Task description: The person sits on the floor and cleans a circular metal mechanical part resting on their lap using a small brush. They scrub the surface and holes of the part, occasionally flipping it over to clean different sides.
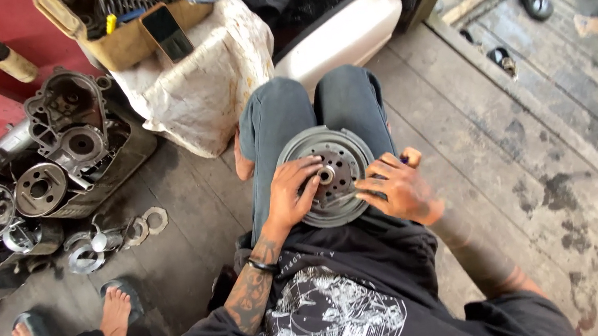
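The left hand is pressing the disc steady on the lap, fingers spread flat; the right hand is gripping a tool against its hub.

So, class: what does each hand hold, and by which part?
Left hand presses the round metal disc near its hub, steadying it on the lap; right hand grips a tool's handle at its rim.

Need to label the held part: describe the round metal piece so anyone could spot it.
Start at the person's grey-trousered lap in mid-frame. The grey metal disc rests there, left hand on its face, right hand at its edge. Unlike the engine casings at left, it is flat, with a ring of small holes around a centre hub.
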